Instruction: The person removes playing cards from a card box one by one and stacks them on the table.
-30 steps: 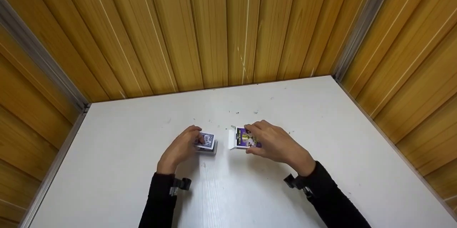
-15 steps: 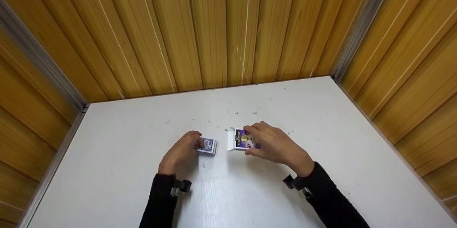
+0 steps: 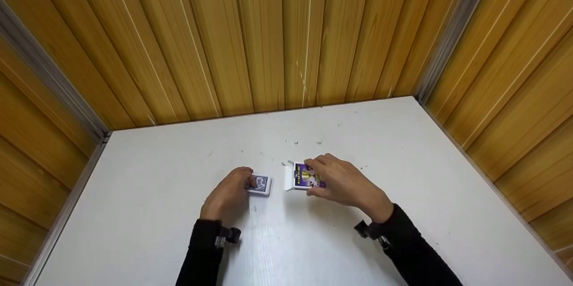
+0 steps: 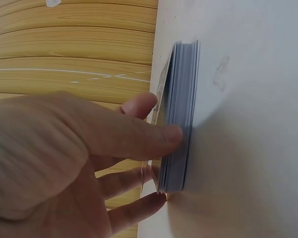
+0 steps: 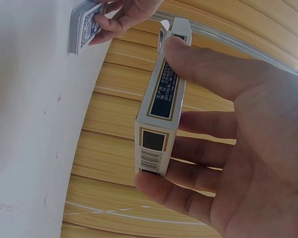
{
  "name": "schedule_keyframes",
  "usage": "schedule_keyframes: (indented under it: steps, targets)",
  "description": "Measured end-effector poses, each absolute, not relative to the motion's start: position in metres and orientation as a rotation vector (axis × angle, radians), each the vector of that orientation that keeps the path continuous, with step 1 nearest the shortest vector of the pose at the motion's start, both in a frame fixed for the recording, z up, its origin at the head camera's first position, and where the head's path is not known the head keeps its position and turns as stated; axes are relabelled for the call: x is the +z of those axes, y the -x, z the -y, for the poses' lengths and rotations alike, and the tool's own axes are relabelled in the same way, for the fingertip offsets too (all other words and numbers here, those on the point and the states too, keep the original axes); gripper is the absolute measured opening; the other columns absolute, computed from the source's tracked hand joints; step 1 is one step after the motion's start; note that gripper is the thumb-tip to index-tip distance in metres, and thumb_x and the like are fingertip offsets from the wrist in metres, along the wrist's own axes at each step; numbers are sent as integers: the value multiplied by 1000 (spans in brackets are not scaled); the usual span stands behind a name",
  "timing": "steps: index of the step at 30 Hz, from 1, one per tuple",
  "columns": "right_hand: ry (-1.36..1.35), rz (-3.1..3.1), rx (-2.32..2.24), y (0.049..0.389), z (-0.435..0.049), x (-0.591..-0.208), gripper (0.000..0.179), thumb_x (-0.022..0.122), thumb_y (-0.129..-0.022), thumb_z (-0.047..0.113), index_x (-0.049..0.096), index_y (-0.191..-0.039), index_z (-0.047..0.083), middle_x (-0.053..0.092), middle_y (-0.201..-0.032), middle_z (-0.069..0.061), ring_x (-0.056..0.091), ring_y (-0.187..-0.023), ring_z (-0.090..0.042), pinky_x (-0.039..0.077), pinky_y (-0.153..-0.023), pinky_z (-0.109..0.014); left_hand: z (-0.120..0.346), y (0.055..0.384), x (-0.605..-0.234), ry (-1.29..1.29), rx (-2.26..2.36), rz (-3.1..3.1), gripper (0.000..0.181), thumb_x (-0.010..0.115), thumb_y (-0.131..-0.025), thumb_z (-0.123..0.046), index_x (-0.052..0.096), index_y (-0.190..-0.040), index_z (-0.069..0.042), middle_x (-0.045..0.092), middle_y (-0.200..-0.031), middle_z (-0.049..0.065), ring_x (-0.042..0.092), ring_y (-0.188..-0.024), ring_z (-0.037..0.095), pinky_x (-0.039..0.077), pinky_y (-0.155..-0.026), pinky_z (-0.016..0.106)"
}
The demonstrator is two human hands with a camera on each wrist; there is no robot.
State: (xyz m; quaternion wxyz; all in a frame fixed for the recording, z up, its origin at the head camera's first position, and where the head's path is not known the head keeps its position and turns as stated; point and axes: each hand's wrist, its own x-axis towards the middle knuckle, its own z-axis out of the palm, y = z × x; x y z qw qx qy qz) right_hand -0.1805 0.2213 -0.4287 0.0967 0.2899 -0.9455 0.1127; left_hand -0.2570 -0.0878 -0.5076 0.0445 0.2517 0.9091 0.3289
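Note:
A deck of blue-backed playing cards (image 3: 260, 185) lies flat on the white table, left of the middle. My left hand (image 3: 228, 192) grips its left end, thumb along one long edge, a finger on the top card. In the left wrist view the cards (image 4: 181, 114) form a thick stack, its top card standing slightly apart. To the right, my right hand (image 3: 342, 181) holds a card box (image 3: 306, 175) with a purple picture, pinched across its width above the table. The box's flaps stand open toward the deck. A barcode marks its end (image 5: 151, 153) in the right wrist view.
The white table (image 3: 286, 241) carries small dark marks and scuffs beyond the hands. Wood-look panel walls (image 3: 268, 40) close in the back and both sides. Each black sleeve bears a strapped wrist mount (image 3: 228, 234).
My left hand has lowered a little; the upper cards, raised above the others a second ago, now sit on the stack. My right hand and the box stay almost still.

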Motion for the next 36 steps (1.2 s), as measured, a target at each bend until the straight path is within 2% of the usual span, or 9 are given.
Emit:
schedule_keyframes:
  steps: [12,17,20,24,31,36]
  targets:
    - [-865,2788,325,181,-221,-430,72,84,-86,40,58,-141,2,66,-125,-15,63,-115,-28,56,-90,-42,87,258,-511,-824,1015,-2773,57,33,-61,24,69,-89,-8,60,-137,23,50,-135,40,36,-116,50]
    - [-860,2802,329,181,-221,-430,72,84,-87,41,57,-142,2,66,-126,-15,63,-116,-28,56,-91,-42,86,260,-513,-868,1013,-2778,57,34,-57,25,69,-88,-8,66,-123,16,57,-126,36,42,-111,48]
    - [-856,2806,333,181,-221,-430,72,84,-87,40,57,-142,2,66,-126,-15,62,-116,-28,56,-91,-42,85,262,-513,-919,1009,-2778,56,34,-57,26,69,-88,-7,67,-108,9,62,-112,28,49,-102,45]
    - [-860,2801,344,180,-221,-430,72,84,-86,40,57,-142,1,66,-125,-15,62,-116,-28,56,-91,-42,85,261,-513,-940,982,-2793,54,35,-60,26,68,-88,-5,66,-106,9,62,-111,28,49,-102,45]
    - [-879,2779,341,180,-222,-431,71,84,-86,40,58,-140,2,67,-122,-12,63,-112,-26,56,-87,-41,87,257,-510,-798,976,-2742,54,35,-68,23,69,-96,-7,61,-129,15,53,-129,34,43,-109,47]
    - [-876,2787,342,181,-222,-430,72,85,-86,40,58,-141,2,67,-123,-13,63,-112,-26,56,-88,-41,90,255,-500,-767,973,-2723,47,44,-72,22,69,-100,-6,45,-150,27,40,-142,46,38,-113,52]
